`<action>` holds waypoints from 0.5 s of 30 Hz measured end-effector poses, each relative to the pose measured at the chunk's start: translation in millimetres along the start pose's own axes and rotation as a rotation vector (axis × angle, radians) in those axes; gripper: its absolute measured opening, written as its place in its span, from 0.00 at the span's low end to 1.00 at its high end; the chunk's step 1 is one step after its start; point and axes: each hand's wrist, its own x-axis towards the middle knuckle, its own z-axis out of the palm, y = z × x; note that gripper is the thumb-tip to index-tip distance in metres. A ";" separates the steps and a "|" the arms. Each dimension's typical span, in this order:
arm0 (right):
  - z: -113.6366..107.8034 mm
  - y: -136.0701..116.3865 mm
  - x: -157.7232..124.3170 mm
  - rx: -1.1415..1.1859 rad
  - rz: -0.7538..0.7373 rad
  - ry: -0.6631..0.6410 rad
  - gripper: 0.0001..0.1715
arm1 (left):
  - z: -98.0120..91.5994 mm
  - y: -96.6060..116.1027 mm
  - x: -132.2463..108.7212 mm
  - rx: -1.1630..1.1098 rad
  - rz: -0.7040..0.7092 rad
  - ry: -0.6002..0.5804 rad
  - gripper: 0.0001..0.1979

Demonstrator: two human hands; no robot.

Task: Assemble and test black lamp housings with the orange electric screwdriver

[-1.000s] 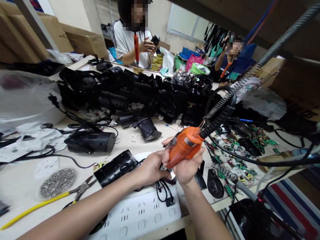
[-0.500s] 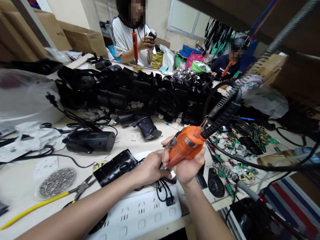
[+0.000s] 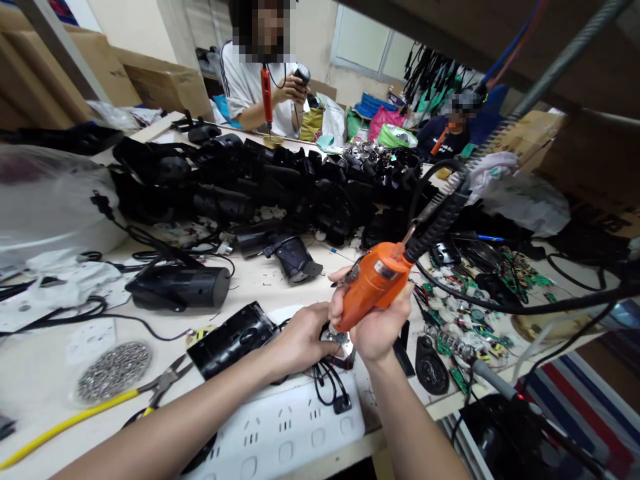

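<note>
My right hand [image 3: 383, 327] is wrapped round an orange electric screwdriver [image 3: 375, 280], tilted with its tip end down toward my left hand. My left hand [image 3: 305, 337] is closed at a small silver part [image 3: 341, 341] under the screwdriver; my fingers and the tool hide much of that part and the tip. Left of my left hand lies an open black plastic housing [image 3: 233, 339], its hollow side up. A bundled black cord [image 3: 327, 383] hangs just below my fingers, over a white power strip [image 3: 280, 427].
Yellow-handled pliers [image 3: 163, 380] and a dish of screws [image 3: 114, 370] lie at left, near a black cylindrical housing [image 3: 180, 288]. Black housings [image 3: 285, 180] are heaped behind. Circuit boards [image 3: 525, 273] and a soldering iron [image 3: 493, 380] are at right. Two people sit across the table.
The screwdriver has shifted slightly and stands a little more upright in my right hand. More of the silver part shows beneath it. My left hand stays nearly in place.
</note>
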 end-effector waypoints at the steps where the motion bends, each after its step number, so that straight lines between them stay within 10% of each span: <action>1: 1.2 -4.7 -2.1 0.006 -0.012 -0.009 0.46 | 0.2 -0.4 0.0 -0.003 0.014 0.000 0.12; 15: -22.1 -20.4 -21.8 -0.070 -0.091 0.070 0.46 | 0.4 -0.4 0.0 0.057 0.059 0.000 0.13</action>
